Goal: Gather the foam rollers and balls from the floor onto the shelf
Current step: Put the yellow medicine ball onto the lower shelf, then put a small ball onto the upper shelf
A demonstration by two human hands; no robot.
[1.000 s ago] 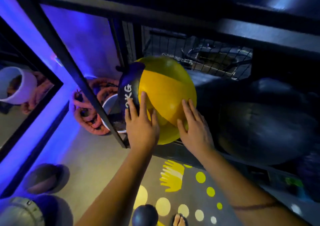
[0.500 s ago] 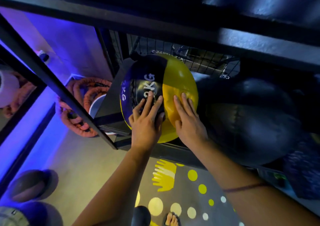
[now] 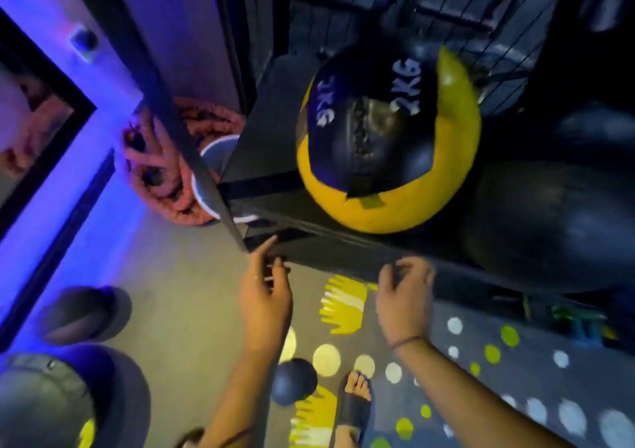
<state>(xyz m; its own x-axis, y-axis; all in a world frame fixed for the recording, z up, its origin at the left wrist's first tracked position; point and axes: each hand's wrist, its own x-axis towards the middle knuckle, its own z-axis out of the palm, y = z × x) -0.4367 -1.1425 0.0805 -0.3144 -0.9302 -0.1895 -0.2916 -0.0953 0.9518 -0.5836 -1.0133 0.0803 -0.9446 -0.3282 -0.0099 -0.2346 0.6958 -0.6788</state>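
The yellow and black ball [image 3: 388, 145] sits on the lower shelf [image 3: 343, 255], close to its front edge, with "2KG" printed twice in white on the dark panel that faces up. Just to its right on the same shelf lies a big black ball [image 3: 549, 227], and the two seem to touch.

Both hands are in front of the shelf edge, apart from the ball and holding nothing. The left hand [image 3: 266, 296] has its fingers loosely spread, the forefinger reaching up to the corner of the frame. The right hand [image 3: 405, 296] has its fingers loosely curled at the shelf's front edge (whether they rest on it is too blurred to tell), and a thin band [image 3: 407, 341] circles the wrist.

On the floor, a small dark ball [image 3: 293, 380] lies on the dotted mat [image 3: 481, 361] beside a foot in a sandal [image 3: 355, 399]. Two more dark balls lie at the left, one [image 3: 84, 313] near the wall and a bigger one [image 3: 41, 403] in the lower corner. A coil of rope [image 3: 161, 169] and a white tub [image 3: 213, 158] stand left of the shelf.
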